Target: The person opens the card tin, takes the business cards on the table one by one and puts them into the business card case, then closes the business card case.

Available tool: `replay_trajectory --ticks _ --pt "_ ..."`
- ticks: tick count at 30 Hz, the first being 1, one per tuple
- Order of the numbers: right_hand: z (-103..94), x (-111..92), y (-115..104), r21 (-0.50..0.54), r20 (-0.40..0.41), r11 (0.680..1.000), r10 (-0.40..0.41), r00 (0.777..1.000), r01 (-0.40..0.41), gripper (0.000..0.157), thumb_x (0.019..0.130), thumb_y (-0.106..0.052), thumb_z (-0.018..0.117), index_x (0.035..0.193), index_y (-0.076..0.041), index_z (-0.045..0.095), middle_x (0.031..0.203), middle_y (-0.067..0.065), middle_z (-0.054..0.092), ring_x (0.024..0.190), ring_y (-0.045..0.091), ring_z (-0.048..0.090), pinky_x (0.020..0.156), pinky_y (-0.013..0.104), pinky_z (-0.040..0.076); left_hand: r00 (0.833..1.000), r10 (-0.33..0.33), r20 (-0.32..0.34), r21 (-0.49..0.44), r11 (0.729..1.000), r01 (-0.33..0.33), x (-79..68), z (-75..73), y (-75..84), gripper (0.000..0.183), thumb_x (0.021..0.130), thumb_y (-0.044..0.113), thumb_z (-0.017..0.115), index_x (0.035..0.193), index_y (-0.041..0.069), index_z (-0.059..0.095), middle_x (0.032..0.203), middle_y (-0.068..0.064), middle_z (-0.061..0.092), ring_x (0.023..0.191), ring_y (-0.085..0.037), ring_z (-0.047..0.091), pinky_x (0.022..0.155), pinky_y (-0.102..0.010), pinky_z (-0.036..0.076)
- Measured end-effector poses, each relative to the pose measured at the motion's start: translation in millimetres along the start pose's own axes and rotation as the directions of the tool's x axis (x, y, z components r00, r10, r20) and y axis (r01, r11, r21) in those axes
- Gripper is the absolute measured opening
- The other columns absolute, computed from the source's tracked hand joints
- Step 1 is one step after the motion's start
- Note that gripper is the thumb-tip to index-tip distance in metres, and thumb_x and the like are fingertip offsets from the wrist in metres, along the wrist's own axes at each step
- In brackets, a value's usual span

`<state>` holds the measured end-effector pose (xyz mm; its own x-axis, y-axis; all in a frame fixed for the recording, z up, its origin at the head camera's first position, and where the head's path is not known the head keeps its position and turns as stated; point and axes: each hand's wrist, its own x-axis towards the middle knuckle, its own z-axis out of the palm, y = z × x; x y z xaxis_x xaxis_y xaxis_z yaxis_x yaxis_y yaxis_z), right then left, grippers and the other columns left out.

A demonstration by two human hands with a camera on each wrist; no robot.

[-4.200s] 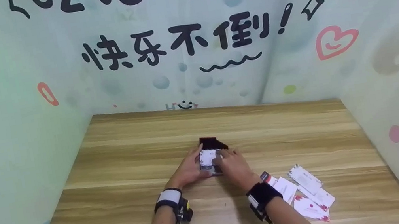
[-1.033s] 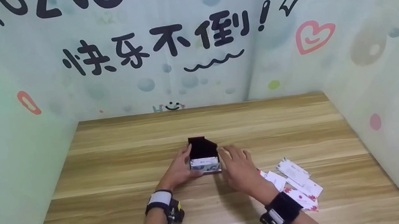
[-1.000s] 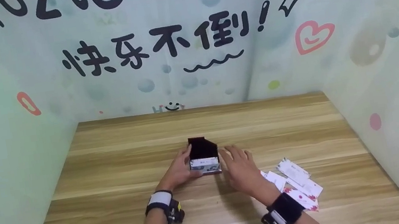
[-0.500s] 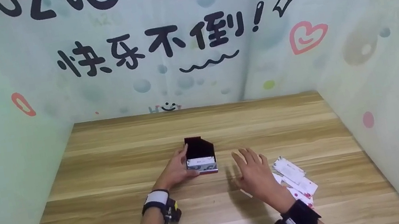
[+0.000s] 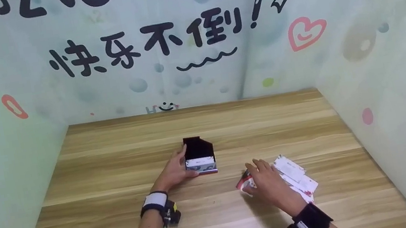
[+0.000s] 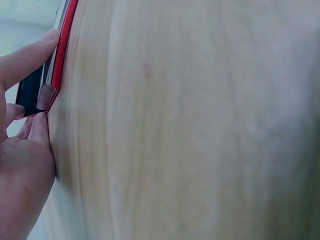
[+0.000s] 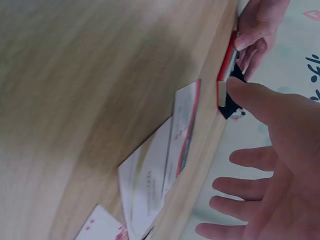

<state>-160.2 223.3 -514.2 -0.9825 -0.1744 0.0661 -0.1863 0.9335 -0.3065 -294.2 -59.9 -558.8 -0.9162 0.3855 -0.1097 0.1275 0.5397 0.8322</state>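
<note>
Wooden tabletop [image 5: 112,157] beneath overlapping cards [image 5: 291,169]

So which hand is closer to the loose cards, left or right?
Right. The right hand is just above the loose cards, its grip open; the left hand is farther away, off to their left, holding the card case.

The back wall [image 5: 170,7] bears the black characters 快乐不倒! [image 5: 162,39] — and above them a larger line [image 5: 103,0], cut off by the top edge and ending in a comma. Low down stand a letter H [image 5: 150,110] and a smiling face [image 5: 167,109], while the cards [image 7: 147,180] carry print too small and blurred to read
</note>
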Motion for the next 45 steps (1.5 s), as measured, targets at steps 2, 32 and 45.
replay_trajectory --ticks 2,32,45 --pt "1.3 1 2 0.027 0.031 1.0 0.008 0.999 -0.009 0.074 0.083 -0.033 0.08 0.14 0.002 0.05 0.144 0.032 0.048 0.135 0.048 0.045 0.109 0.07 0.037 1.0 -0.009 -0.001 0.002 1.0 0.009 -0.4 -1.5 -0.3 0.108 0.077 0.024 0.085 0.16 0.014 0.018 0.163 -0.028 0.02 0.151 -0.046 0.022 0.125 -0.054 0.02" --pt "14.5 -4 11 -0.114 -0.008 0.992 -0.054 0.999 0.053 0.063 0.088 -0.029 0.068 0.136 0.007 0.049 0.124 0.028 0.06 0.111 0.044 0.061 0.096 0.059 0.05 0.998 0.064 0.005 -0.063 0.996 -0.063 4.3 0.7 0.7 0.107 0.077 0.015 0.085 0.159 0.005 0.016 0.16 -0.025 0.026 0.149 -0.042 0.028 0.125 -0.051 0.023" --pt "17.8 -8 7 -0.42 0.083 0.884 -0.186 0.979 0.204 0.053 0.094 -0.034 0.053 0.134 0.001 0.054 0.118 0.033 0.062 0.104 0.046 0.064 0.096 0.057 0.052 0.999 0.044 0.011 -0.021 0.999 -0.044 1.9 2.5 -1.4 0.108 0.077 0.023 0.085 0.16 0.009 0.016 0.162 -0.025 0.023 0.15 -0.043 0.025 0.125 -0.053 0.021"
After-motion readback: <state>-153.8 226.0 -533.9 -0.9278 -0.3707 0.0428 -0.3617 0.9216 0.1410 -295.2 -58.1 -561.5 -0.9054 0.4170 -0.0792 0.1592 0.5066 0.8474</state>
